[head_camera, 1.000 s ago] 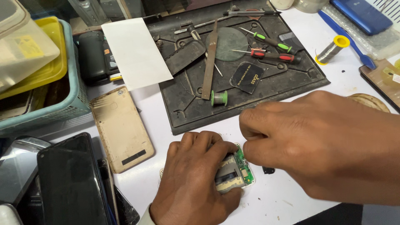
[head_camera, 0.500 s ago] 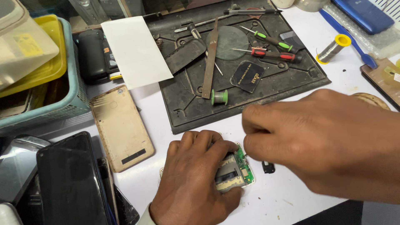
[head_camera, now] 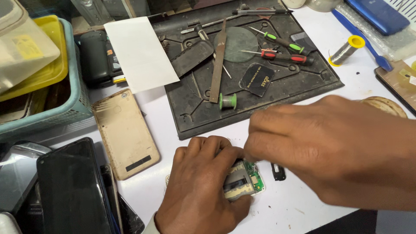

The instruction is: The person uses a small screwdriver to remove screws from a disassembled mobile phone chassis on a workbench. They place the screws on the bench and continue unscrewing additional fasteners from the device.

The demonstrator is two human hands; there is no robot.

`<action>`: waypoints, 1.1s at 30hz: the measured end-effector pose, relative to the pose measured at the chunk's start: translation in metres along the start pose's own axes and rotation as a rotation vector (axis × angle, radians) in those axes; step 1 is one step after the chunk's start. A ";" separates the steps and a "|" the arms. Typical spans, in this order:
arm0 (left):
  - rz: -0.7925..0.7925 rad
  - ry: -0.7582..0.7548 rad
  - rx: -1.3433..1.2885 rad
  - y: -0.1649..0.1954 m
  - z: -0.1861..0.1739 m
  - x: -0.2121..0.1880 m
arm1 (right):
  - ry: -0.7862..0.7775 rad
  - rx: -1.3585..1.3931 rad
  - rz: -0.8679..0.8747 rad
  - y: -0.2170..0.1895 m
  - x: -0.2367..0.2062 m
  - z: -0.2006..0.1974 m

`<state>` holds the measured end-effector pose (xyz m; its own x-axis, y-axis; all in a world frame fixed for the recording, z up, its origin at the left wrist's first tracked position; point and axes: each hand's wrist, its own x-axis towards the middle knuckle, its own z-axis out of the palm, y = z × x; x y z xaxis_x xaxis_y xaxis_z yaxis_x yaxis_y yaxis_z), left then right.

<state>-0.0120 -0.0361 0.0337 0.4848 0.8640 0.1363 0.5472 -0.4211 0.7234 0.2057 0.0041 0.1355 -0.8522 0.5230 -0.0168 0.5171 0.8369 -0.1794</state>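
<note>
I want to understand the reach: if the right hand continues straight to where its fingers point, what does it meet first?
The right hand points leftward at the left hand, which grips a small green circuit board; it probably meets those fingers or the board first.

A work mat (head_camera: 190,117) lies toward the far edge of the surface (head_camera: 303,212), carrying a file (head_camera: 218,60), two screwdrivers (head_camera: 281,50) and a small wire spool (head_camera: 228,101). Left of it lies a phone back cover (head_camera: 125,132), with a basket (head_camera: 65,108) at the left edge. Near the front edge, the left hand (head_camera: 199,190) rests on a circuit board (head_camera: 247,180); the right hand (head_camera: 329,147) is just right of it.
</note>
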 end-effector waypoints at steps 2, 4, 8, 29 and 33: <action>0.011 0.016 -0.004 0.000 0.001 0.001 | 0.042 0.037 -0.043 0.002 -0.002 0.002; 0.046 0.052 -0.007 0.001 0.000 0.000 | -0.017 0.002 0.031 0.003 -0.002 0.002; 0.013 0.024 -0.007 0.001 0.001 0.001 | -0.233 -0.150 0.331 0.003 0.000 0.001; 0.003 0.052 -0.034 0.004 -0.010 -0.005 | 0.241 0.332 0.442 0.023 -0.047 0.017; 0.019 0.067 -0.025 0.006 -0.009 -0.007 | 0.200 0.422 0.654 0.005 -0.036 0.039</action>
<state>-0.0183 -0.0417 0.0433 0.4482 0.8725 0.1945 0.5202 -0.4316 0.7370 0.2359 -0.0168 0.0966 -0.3363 0.9386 -0.0775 0.7986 0.2405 -0.5517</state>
